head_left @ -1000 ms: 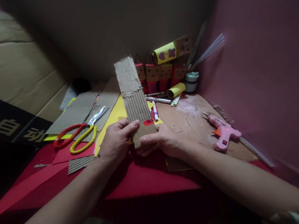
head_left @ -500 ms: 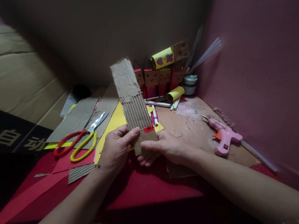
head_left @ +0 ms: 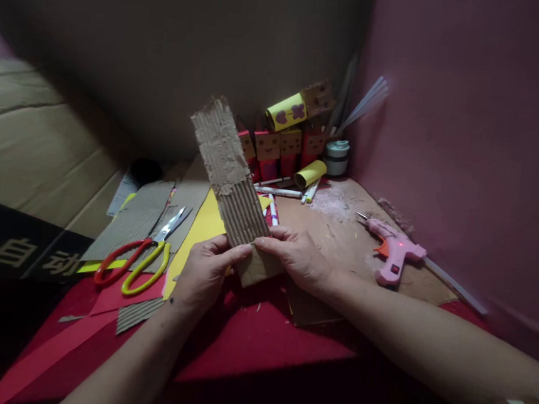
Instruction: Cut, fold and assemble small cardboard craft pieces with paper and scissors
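Observation:
A long strip of cardboard [head_left: 242, 215] is held up at a tilt over the red cloth. Its lower half shows bare corrugated ridges, its upper half is partly covered by torn paper, and the bottom end is smooth brown. My left hand [head_left: 207, 266] pinches its left edge, thumb on the front face. On the opposite edge, my right hand [head_left: 297, 255] grips it with the thumb pressed beside the other thumb, where ridges meet smooth paper. The fingers behind the strip are hidden.
Scissors [head_left: 146, 254] with red and yellow handles lie on cardboard sheets at left. A pink glue gun [head_left: 395, 251], its red light lit, rests at right. Behind stand several small cardboard figures [head_left: 268, 148], a yellow paper tube [head_left: 310, 174], markers [head_left: 280, 191] and a lidded jar [head_left: 336, 157].
My right hand has shifted up the strip, its thumb now at the lower end of the ridges, covering the red label seen before. The strip's top has tipped slightly left.

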Demonstrator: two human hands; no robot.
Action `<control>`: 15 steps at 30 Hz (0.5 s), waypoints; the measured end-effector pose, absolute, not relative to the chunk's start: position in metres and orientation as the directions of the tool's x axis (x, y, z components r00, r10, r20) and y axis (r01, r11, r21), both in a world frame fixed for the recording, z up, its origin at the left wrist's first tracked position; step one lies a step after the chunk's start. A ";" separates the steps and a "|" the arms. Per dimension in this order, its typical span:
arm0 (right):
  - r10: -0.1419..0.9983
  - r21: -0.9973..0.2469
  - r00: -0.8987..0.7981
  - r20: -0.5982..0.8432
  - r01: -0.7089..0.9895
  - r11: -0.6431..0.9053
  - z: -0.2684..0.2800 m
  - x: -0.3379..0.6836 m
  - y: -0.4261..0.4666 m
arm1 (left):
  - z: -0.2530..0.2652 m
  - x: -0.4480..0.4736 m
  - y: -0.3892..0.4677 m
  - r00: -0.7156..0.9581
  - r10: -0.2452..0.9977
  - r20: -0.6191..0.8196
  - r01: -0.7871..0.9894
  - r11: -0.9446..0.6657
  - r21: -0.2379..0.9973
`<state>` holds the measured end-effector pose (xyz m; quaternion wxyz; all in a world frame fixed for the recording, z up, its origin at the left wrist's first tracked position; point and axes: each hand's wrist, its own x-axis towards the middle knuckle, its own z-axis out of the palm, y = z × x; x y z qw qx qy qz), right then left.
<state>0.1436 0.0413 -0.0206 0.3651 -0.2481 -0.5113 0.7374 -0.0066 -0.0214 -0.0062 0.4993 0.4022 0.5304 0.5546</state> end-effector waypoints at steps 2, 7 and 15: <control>0.770 -0.911 -0.637 0.025 -0.331 -0.245 -0.024 0.139 0.043 | -0.005 -0.007 -0.021 -0.208 0.975 -0.080 -0.175 0.044 0.984; 0.664 -0.850 -0.748 0.003 -0.352 -0.392 -0.026 0.133 0.041 | -0.002 -0.005 -0.018 -0.268 0.962 -0.049 -0.191 -0.003 0.981; 0.706 -0.912 -0.708 -0.031 -0.269 -0.310 -0.028 0.137 0.042 | -0.008 -0.003 -0.010 -0.202 0.977 -0.071 -0.223 0.025 0.975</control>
